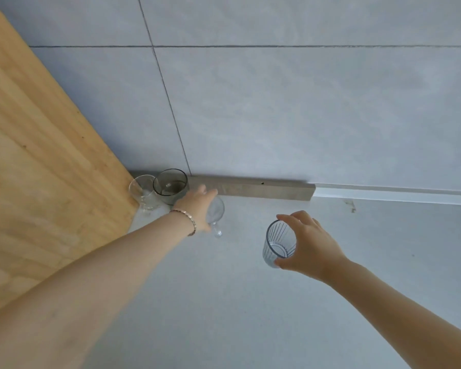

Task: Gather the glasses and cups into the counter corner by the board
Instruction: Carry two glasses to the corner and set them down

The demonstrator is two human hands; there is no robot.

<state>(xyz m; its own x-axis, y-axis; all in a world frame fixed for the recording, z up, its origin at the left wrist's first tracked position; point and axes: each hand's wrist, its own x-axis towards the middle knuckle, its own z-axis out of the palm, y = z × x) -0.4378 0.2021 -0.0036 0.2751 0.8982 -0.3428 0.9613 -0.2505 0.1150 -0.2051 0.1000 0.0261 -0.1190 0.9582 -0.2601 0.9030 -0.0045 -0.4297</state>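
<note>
A clear glass and a smoky dark glass stand together in the counter corner, against the upright wooden board. My left hand, a bracelet on its wrist, is closed over a clear handled glass cup just right of the dark glass; the cup's handle points toward me. My right hand holds a ribbed clear tumbler by its side, above the white counter and right of the corner.
A grey backsplash strip runs along the base of the grey tiled wall. The wooden board fills the left side.
</note>
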